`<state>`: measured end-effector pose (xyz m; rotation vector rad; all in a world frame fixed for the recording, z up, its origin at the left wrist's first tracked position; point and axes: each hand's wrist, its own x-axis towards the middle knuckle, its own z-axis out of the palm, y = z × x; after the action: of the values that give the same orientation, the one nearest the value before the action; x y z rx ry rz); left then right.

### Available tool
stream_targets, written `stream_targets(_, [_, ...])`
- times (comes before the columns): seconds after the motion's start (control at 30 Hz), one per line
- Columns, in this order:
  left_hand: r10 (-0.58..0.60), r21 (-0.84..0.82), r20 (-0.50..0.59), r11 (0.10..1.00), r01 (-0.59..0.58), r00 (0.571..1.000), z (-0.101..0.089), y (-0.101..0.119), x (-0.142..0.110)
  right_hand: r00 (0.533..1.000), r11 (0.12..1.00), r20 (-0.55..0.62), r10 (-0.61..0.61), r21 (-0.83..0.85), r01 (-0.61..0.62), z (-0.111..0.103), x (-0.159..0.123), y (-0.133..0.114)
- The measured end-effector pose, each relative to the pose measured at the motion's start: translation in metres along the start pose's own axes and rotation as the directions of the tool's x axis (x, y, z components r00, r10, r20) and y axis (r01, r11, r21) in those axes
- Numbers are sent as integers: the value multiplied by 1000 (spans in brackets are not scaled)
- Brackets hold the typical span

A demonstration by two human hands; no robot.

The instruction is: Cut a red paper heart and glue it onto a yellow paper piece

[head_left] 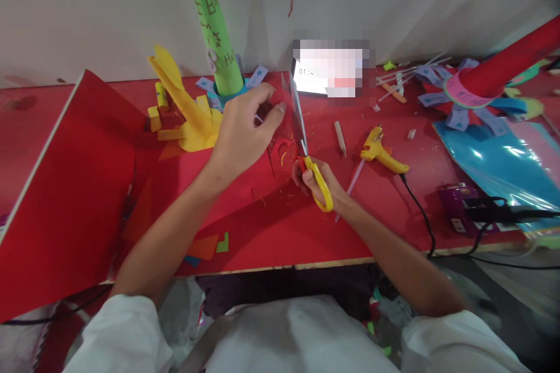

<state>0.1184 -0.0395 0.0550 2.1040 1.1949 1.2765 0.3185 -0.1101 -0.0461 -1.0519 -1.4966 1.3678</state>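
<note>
My right hand is wrapped round the handles of a pair of scissors with yellow grips. Their metal blades point away from me, up toward the lit screen. To the left of the blades, my left hand has its thumb and index finger bent toward each other round a thin red piece of paper, which is hard to tell from the red table. A larger red sheet lies flat under my left forearm. Small paper scraps are strewn below the blades.
A yellow glue gun with a cord lies right of the scissors. Behind stand a green paper tube, a yellow paper shape and a lit screen. A red board leans at left; a purple box sits at right.
</note>
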Motion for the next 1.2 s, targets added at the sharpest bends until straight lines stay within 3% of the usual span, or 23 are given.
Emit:
stream_targets(0.3, [-34,13,10,999,34,999,0,7,-2,1000,999,-15,-21,-34,20,-2,-1,-1])
stream_targets(0.63, [-36,-119,-20,992,33,999,1,6,-1,999,996,-28,-18,-83,15,-7,-2,6])
stream_targets(0.97, [-100,-199,4,975,99,995,3,-7,0,1000,996,-30,6,-93,-9,-9,-1,2])
stream_targets(1.1, [-106,-207,-40,974,96,994,5,0,-1,1000,995,-5,4,-97,-5,-8,-1,0])
stream_targets(1.2, [-153,-274,-12,951,144,988,6,7,-4,1000,996,-5,-1,-92,0,-4,-1,1])
